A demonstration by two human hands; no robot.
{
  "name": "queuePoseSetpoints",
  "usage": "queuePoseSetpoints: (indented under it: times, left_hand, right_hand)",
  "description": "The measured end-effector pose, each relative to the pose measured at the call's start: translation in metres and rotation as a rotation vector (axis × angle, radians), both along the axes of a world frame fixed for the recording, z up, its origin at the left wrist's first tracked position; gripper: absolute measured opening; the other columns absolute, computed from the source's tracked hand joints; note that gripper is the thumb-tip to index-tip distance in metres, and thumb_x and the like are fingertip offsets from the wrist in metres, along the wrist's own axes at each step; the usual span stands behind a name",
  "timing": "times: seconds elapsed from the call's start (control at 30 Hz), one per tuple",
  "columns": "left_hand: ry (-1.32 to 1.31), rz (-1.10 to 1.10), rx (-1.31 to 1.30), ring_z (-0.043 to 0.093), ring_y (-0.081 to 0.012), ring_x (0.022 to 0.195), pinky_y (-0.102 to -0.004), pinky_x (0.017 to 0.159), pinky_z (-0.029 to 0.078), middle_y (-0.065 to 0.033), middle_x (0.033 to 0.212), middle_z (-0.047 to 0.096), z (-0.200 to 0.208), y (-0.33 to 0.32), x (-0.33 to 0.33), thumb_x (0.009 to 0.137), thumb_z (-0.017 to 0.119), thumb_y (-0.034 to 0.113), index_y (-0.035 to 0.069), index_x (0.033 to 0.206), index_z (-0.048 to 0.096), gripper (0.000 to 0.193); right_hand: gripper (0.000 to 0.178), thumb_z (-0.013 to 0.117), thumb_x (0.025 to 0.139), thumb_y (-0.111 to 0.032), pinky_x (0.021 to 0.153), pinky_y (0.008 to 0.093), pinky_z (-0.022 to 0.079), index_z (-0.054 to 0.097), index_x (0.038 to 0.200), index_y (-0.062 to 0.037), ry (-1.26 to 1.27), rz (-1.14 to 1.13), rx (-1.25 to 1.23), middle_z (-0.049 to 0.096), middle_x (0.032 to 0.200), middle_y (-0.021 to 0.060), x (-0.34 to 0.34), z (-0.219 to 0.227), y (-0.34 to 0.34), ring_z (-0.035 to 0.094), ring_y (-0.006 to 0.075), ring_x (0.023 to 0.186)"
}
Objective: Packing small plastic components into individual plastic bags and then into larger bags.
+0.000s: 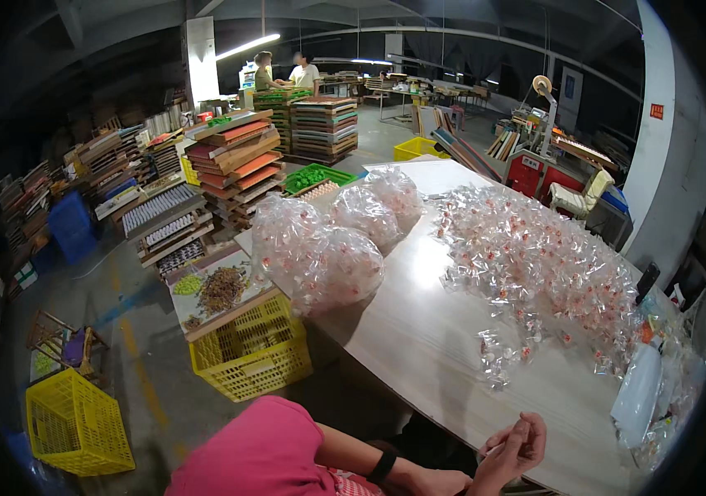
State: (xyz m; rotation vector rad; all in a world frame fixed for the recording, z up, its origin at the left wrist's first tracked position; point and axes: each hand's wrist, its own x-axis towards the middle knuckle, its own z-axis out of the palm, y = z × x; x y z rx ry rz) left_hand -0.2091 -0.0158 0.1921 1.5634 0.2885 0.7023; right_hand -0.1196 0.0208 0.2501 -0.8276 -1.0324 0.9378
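My right hand [514,446] is raised over the near edge of the pale table [419,331], its fingers curled inward; whether they pinch something small is unclear. Just left of it, my left hand [440,481] lies low at the picture's bottom edge and is partly cut off, with a black band on its wrist [382,467] and a pink sleeve [262,450] behind. A wide heap of small clear packets with orange bits [535,264] covers the table's right side. Its nearest loose packets [498,351] lie a short way beyond my right hand.
Several big clear bags stuffed with packets [328,248] stand at the table's left edge. Yellow crates [250,351] [76,426] sit on the floor to the left. Stacks of wooden trays [233,161] stand behind, a red machine [535,169] stands far right, and two people [285,74] stand at the back.
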Motion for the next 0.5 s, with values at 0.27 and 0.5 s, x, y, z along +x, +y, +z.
queuePoseSetpoints:
  times: [0.27,0.5]
  left_hand:
    - [-0.001,0.053,0.012,0.063,-0.0124,0.080,-0.0296,0.072,0.051,-0.0031,0.086,0.068,-0.008,0.003,-0.004,0.085,0.074,0.021,0.004,0.100,0.066,0.024]
    - [-0.021,0.088,0.024,0.063,-0.0127,0.080,-0.0297,0.072,0.051,-0.0033,0.087,0.067,-0.022,0.008,0.001,0.085,0.073,0.021,0.004,0.102,0.065,0.025]
  right_hand:
    - [0.030,0.064,0.081,0.003,0.049,0.0365,0.043,0.068,0.111,-0.0006,-0.888,-0.041,0.884,0.053,0.064,0.0103,-0.020,0.000,0.012,0.051,0.0279,0.049]
    - [0.038,0.068,0.078,0.003,0.049,0.0388,0.039,0.066,0.116,-0.0002,-1.071,0.083,0.991,0.048,0.065,0.0086,-0.012,0.009,0.008,0.049,0.0264,0.052]
